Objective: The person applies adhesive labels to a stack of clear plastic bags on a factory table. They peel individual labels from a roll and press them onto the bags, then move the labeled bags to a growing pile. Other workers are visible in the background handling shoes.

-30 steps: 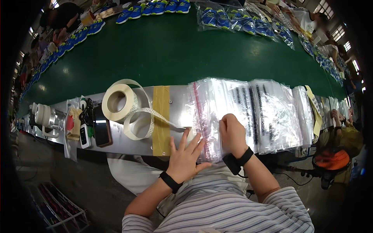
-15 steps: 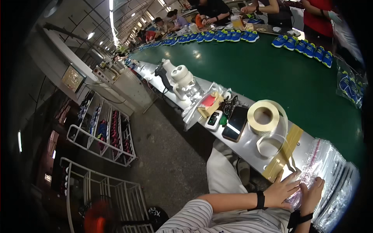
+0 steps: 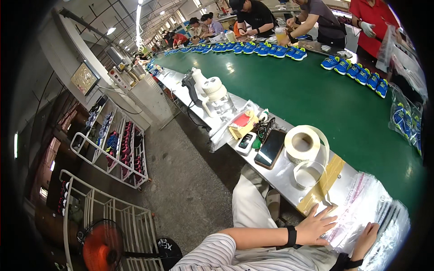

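A stack of clear plastic zip bags point(image 3: 357, 203) lies at the right end of the metal ledge. My left hand point(image 3: 312, 229) rests at the bags' left edge with its fingers spread, a dark band on the wrist. On the near part of the stack is my right hand point(image 3: 365, 241), its fingers curled together at the film; the exact grip is partly hidden. A strip of brown tape point(image 3: 323, 185) crosses the ledge just beyond my left hand. Beside it stands a roll of pale labels point(image 3: 302, 142) with its loose end curling down.
A phone point(image 3: 270, 149), a small white device point(image 3: 245, 143) and a clear jug point(image 3: 221, 101) sit along the ledge. Blue shoes point(image 3: 357, 74) line the green conveyor point(image 3: 271, 90), with several people beyond. Left are shoe racks point(image 3: 113, 149) and an orange fan point(image 3: 100, 246).
My hands have moved apart: the right has slid nearer and rightward over the bags, and its raised fingers have curled in. The whole view has shifted slightly.
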The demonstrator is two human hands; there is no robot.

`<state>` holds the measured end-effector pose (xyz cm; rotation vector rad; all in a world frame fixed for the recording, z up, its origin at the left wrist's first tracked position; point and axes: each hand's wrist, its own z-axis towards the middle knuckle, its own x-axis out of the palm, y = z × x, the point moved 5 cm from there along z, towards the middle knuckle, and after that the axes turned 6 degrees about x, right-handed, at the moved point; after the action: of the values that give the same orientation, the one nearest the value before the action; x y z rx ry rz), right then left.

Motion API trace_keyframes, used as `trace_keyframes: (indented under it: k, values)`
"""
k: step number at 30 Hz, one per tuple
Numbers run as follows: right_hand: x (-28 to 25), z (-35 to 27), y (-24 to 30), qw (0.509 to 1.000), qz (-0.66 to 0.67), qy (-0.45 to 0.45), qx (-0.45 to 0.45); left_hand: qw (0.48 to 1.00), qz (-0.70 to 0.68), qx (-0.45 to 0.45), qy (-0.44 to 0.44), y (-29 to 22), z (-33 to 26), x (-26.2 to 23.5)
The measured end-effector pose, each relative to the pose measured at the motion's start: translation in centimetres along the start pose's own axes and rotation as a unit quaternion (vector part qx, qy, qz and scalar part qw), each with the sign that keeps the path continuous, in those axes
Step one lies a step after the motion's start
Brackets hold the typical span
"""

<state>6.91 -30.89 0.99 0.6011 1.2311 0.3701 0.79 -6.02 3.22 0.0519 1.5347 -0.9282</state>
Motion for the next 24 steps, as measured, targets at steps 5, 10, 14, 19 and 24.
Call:
trace_keyframes:
  k: [5,10,14,19,24]
  values:
    - [0.0,-1.0,1.1,0.973,0.211,0.093,0.025,0.974,-0.002,0.018,-0.226,-2.6,2.8,-7.8]
    - [3.3,-1.6,2.3,0.873,0.461,0.068,0.146,0.831,-0.553,0.057,-0.036,-4.7,12.2,-2.8]
    - [2.7,-1.0,1.8,0.872,0.419,0.169,0.186,0.513,-0.852,-0.081,0.07,-1.0,13.5,5.2]
    - [-3.9,-0.9,1.8,0.923,0.349,0.06,0.152,0.698,-0.71,-0.08,0.044,2.2,12.8,8.0]
    - [-7.4,-0.7,3.6,0.931,0.356,0.068,0.037,0.85,-0.503,-0.156,0.016,0.8,15.0,8.0]
